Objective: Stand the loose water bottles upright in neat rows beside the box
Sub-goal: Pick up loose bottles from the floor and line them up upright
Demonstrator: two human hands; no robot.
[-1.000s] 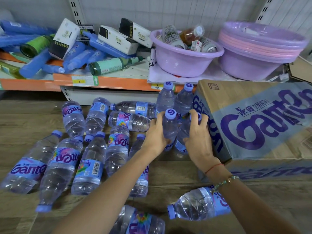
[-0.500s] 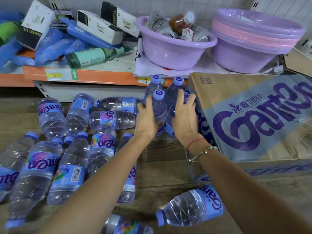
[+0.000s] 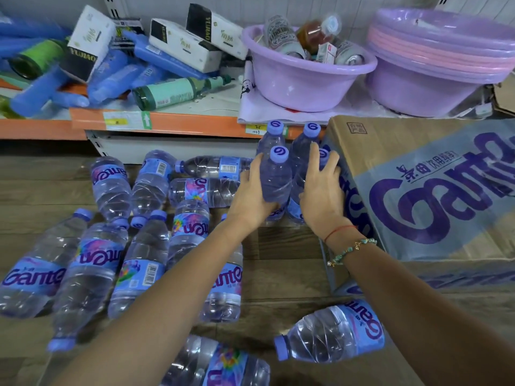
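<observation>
four clear plastic water bottles with purple caps (image 3: pixel 276 176) stand just left of the big brown cardboard box (image 3: pixel 434 190). the left hand (image 3: pixel 252 195) wraps the front one. the right hand (image 3: pixel 320 190) is spread flat on its neighbour. a round purple plastic tub (image 3: pixel 303 82) behind the box holds cans.

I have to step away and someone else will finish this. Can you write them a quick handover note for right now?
Left hand: wrapped around the front upright bottle.
Right hand: fingers spread against the upright bottle next to the box.
Done: four bottles stand by the box's left side, two behind.
Left: about a dozen loose bottles lie on the floor to the left, two more near you.
</observation>
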